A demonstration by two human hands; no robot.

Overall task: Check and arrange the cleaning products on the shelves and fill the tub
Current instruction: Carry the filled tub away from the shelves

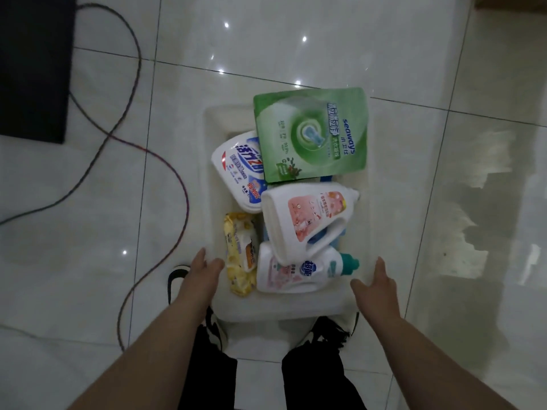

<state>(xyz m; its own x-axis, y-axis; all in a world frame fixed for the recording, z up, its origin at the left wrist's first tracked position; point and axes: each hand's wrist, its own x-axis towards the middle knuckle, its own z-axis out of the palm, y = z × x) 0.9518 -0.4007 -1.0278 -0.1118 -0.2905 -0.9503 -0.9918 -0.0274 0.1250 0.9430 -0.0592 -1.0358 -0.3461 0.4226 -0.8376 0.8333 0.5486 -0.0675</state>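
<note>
Standing over a translucent white plastic tub [284, 309] on a glossy tiled floor [296, 48], a person holds both hands at its near corners. The left hand [204, 270] is at seven o'clock and the right hand [376, 282] at five, fingers straight, neither curled round the rim; contact is unclear. Inside are a green detergent pouch [310, 134] propped over the far rim at twelve o'clock, a pink-labelled white jug [305, 220] lying on a teal-capped white bottle [296, 273], a yellow wipes pack [239, 253] and a blue-and-white detergent bag [239, 170]. An uneven lift could shed the pouch. The dark cable [188, 202] looping at nine o'clock could snag a step.
</note>
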